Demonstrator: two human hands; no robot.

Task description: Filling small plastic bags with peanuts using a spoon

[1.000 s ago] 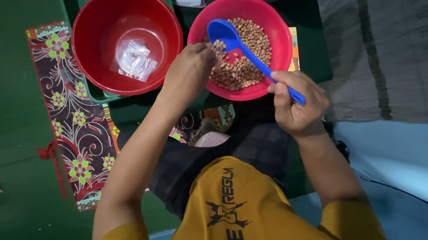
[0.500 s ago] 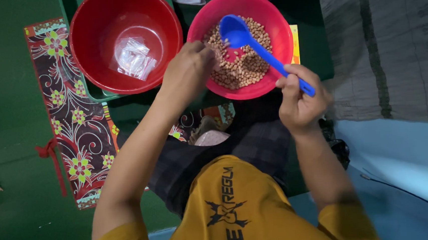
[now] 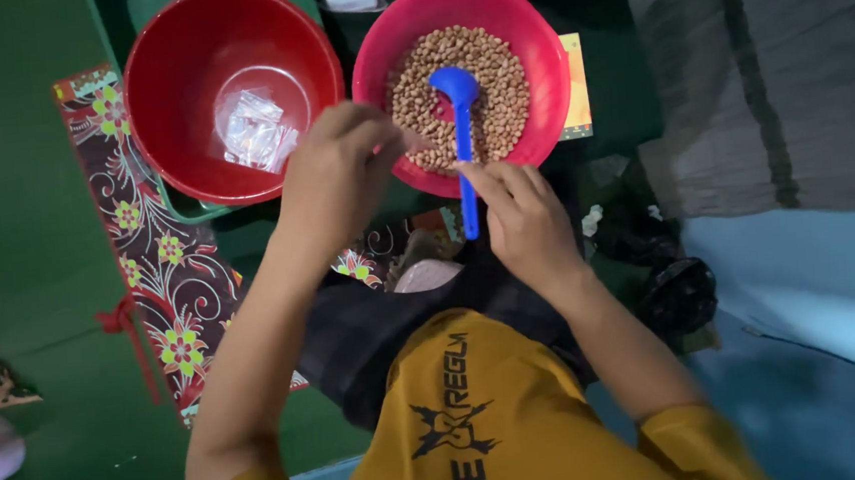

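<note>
A patterned floral cloth (image 3: 153, 259) lies over the green floor. On it stand a glossy red basin (image 3: 233, 91) holding small clear plastic bags (image 3: 252, 130) and a round pink bowl (image 3: 461, 82) of peanuts (image 3: 497, 85). The blue plastic spoon (image 3: 462, 137) now stands straight up the view, scoop resting in the nuts, where before it slanted. The right hand (image 3: 526, 218) pinches its handle; the left hand (image 3: 335, 181) is curled at the bowl's rim, its grasp unclear.
</note>
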